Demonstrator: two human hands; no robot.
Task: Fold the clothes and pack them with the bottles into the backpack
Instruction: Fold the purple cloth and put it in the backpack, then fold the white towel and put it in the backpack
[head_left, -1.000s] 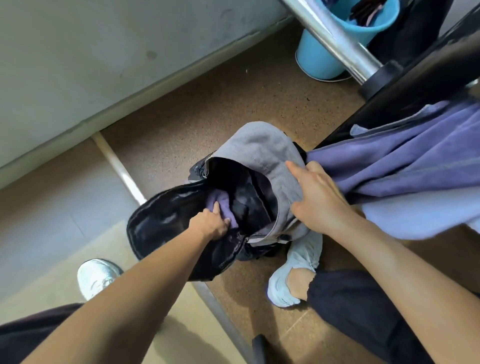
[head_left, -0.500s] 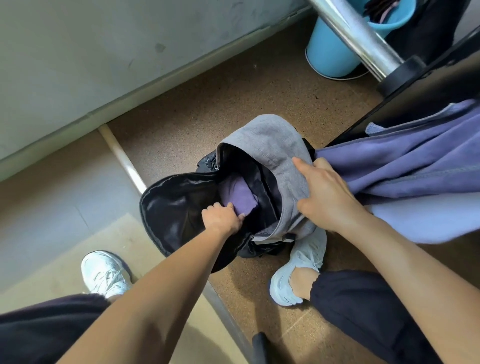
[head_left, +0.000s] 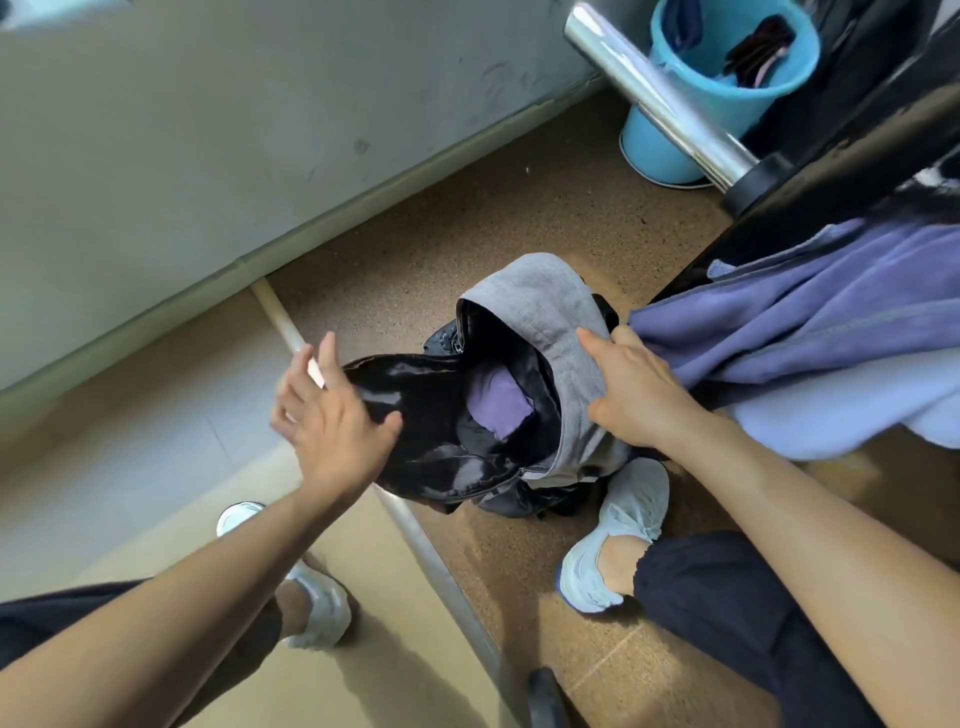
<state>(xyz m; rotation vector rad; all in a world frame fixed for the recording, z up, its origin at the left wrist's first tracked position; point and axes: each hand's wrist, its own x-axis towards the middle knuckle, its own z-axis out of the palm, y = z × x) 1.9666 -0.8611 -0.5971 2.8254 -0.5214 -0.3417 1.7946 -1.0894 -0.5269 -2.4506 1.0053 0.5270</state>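
A grey backpack (head_left: 550, 306) with shiny black lining stands open on the floor between my feet. Inside its mouth lies a folded purple garment (head_left: 498, 408). My left hand (head_left: 332, 421) is outside the bag, fingers spread, thumb resting on the black open flap (head_left: 415, 447). My right hand (head_left: 631, 392) presses flat on the grey side of the backpack, holding it. More purple and pale blue clothes (head_left: 810, 343) hang over a dark surface at the right. No bottles are in view.
A blue bucket (head_left: 727, 78) stands at the back right behind a chrome leg (head_left: 660, 104). A grey wall runs along the left. My white shoes (head_left: 618, 540) flank the bag on the brown floor.
My left hand has come out of the backpack, let go of the purple garment, and moved left onto the flap. The right hand stays on the grey side.
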